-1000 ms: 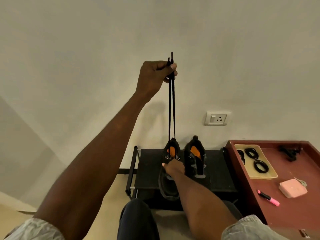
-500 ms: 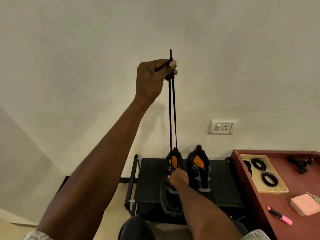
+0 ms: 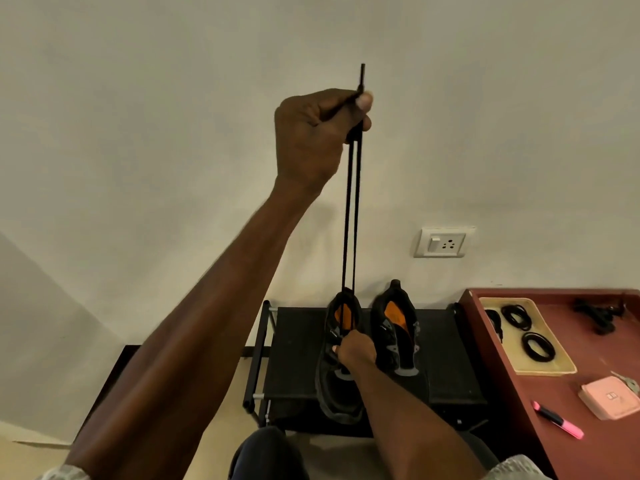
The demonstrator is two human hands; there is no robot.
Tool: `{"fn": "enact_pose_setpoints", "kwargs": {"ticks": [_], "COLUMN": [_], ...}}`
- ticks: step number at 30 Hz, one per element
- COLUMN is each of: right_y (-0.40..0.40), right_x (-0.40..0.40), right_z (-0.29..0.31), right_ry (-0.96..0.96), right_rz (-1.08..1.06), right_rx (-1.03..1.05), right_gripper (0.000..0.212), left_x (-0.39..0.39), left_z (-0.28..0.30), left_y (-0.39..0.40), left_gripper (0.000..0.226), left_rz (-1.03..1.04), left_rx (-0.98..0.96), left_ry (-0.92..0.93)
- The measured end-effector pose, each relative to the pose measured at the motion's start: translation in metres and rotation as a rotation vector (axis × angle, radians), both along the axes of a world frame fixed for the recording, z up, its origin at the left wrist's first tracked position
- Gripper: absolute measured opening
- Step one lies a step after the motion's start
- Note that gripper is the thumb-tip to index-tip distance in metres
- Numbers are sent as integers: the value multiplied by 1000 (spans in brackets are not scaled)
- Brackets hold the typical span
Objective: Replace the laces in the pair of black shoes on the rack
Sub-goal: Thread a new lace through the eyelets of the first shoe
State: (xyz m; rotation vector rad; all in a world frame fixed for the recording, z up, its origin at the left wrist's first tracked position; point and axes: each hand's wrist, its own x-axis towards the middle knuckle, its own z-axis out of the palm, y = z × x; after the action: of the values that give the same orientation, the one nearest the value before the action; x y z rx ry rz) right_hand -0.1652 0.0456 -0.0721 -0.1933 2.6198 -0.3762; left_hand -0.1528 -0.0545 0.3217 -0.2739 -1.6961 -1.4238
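Two black shoes with orange insoles stand side by side on the black rack. My left hand is raised high and pinches both ends of a black lace, which runs taut down into the left shoe. My right hand rests on that shoe's tongue area, fingers curled on it. The right shoe stands untouched beside it.
A red-brown table stands right of the rack. On it are a cream tray with coiled black laces, a pink case, a pink marker and a black clip. A wall socket is behind.
My left hand has stayed raised with the lace ends and drawn the lace taut; the view has tilted slightly. My right hand remains on the left shoe.
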Motion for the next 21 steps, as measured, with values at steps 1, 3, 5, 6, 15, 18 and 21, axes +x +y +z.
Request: {"fn": "enact_pose_setpoints", "kwargs": {"ticks": [1,3,5,6,15,18,21], "right_y": [2,3,6,5,23,26,40], "right_x": [1,3,3,2,-11,-9,8], "right_z": [-1,0,1,7,157,244,334], "right_ry": [4,7,-2,-19,29,270,181], "right_rz": [-1,-8,11,31,164,-42,-17], "right_rx": [-3,-8,-22,-31,-165,-744,-1297], "right_gripper": [35,36,36,36,14,20,20], "left_x": [-1,-2,1,3,16,23,31], "left_z": [-2,-8,-11,-9,3,5,9], "left_y": [-2,-9,-16,-18,-10,1,11], "left_gripper": [10,13,15,15,13,12,16], "left_rz": [5,5,6,9,-40,-35,-29], "left_rx": [30,70,47,33,-118,-117,-107], "left_ry": [-10,-67,-139,-161,-416,-470,-487]}}
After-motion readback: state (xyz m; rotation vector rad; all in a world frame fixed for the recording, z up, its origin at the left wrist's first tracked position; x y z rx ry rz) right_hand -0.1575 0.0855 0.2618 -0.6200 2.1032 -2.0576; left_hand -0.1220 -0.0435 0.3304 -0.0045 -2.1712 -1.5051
